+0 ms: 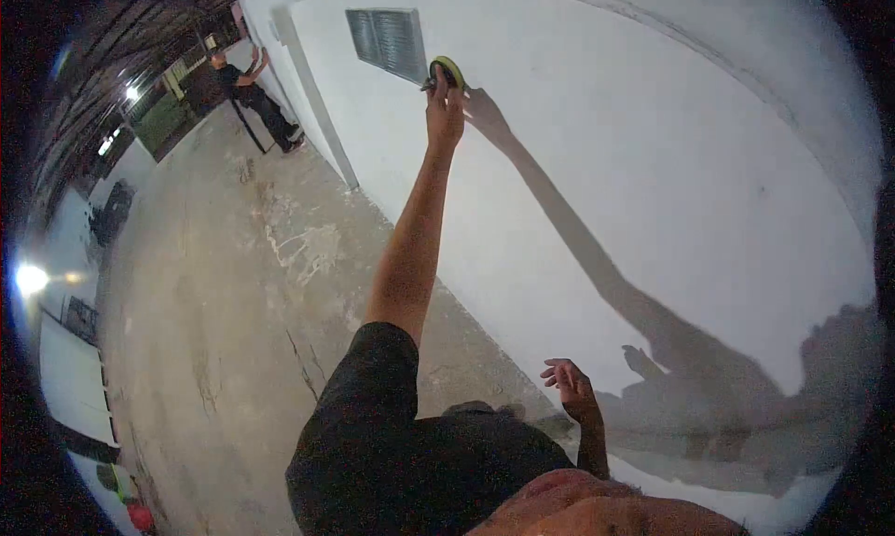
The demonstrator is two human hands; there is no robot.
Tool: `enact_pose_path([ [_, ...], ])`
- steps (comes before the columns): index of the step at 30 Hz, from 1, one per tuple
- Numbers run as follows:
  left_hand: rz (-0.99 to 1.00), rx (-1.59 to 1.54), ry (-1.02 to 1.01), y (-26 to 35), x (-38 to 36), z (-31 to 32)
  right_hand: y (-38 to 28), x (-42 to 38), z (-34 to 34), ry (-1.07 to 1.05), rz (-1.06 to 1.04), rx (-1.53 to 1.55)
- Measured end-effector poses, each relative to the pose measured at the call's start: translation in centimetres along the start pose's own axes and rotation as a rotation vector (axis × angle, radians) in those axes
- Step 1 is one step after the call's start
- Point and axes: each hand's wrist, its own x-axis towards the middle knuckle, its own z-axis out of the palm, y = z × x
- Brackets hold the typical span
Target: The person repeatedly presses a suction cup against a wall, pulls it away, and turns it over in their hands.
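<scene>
My left hand (445, 116) reaches far up along the white wall (597, 163), its fingers closed on a round yellow-green and black object (447, 71). The exact kind of this object is too small to tell. It sits at the wall, just by the lower right corner of a grey louvred vent (387, 44). Lower down, my right hand (573, 391) is held near the base of the wall with its fingers loosely bent and apart, nothing in them. Shadows of my arm and hands fall across the wall.
A concrete floor (224, 303) with cracks and pale stains runs along the wall. A pillar (315, 98) juts out beyond the vent. Farther off, a person (261, 98) in dark clothes leans with both hands on the wall. A bright lamp (31, 279) shines at left.
</scene>
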Motion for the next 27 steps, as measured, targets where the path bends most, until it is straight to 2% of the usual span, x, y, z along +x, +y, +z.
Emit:
enact_pose_path([
  [1,-0.013,0.199,0.064,-0.6,0.1,0.3,-0.1,0.1,0.2,0.015,0.030,-0.006],
  [4,-0.034,0.068,0.044,-2.7,0.8,-0.3,2.1,0.3,1.3,0.056,0.032,0.010],
  [5,-0.186,-0.028,-0.021,-1.3,1.3,-0.9,1.8,0.3,1.6,0.067,0.142,-0.102],
  [6,-0.343,-0.122,-0.091,-0.2,1.4,-1.8,1.6,0.3,1.7,0.088,0.159,-0.121],
  [7,-0.051,0.008,-0.018,-3.7,2.0,-0.7,1.3,0.5,1.8,0.067,0.194,-0.129],
  [8,-0.068,-0.002,-0.020,-4.8,1.9,-0.1,1.3,0.9,2.0,0.038,0.226,-0.132],
  [10,0.086,0.124,0.051,-5.8,1.3,0.1,-0.7,0.7,2.2,0.010,0.323,-0.104],
  [11,-0.021,0.102,-0.020,-7.0,1.6,0.3,-1.1,0.8,2.5,0.042,0.261,-0.124],
  [12,-0.033,0.104,-0.021,-6.1,1.1,0.2,-1.2,0.8,2.7,0.075,0.196,-0.144],
  [14,-0.116,0.060,-0.027,-3.8,1.1,0.5,0.5,0.4,3.0,0.081,0.214,-0.154],
  [15,0.347,0.388,0.008,-6.2,1.4,1.0,1.0,0.2,3.1,0.091,0.220,-0.164],
  [16,0.218,0.364,-0.027,-8.3,1.0,2.3,1.3,0.0,3.3,0.092,0.212,-0.172],
  [17,0.192,0.269,-0.035,-7.9,0.5,3.1,1.6,0.1,3.7,0.109,0.218,-0.081],
  [18,0.191,0.239,-0.035,-6.7,-0.5,3.6,1.8,0.1,3.9,0.123,0.226,0.010],
  [20,0.216,0.243,-0.031,-3.1,-2.0,4.1,0.8,0.4,3.8,0.096,0.235,-0.049],
  [21,-0.006,0.123,-0.069,-0.8,-2.1,3.8,1.1,0.6,3.7,0.076,0.257,-0.073],
  [22,-0.001,0.130,-0.068,-1.2,-2.4,3.7,1.8,0.6,3.7,0.058,0.272,-0.097],
  [24,0.201,0.334,-0.025,-2.6,-0.8,3.7,1.9,0.7,2.9,0.065,0.335,-0.073],
  [26,0.394,0.427,0.083,-4.9,1.9,3.3,1.5,0.5,2.5,0.060,0.238,-0.126],
  [27,0.440,0.603,0.106,-7.2,3.3,3.0,1.9,0.4,2.3,0.054,0.236,-0.125],
])
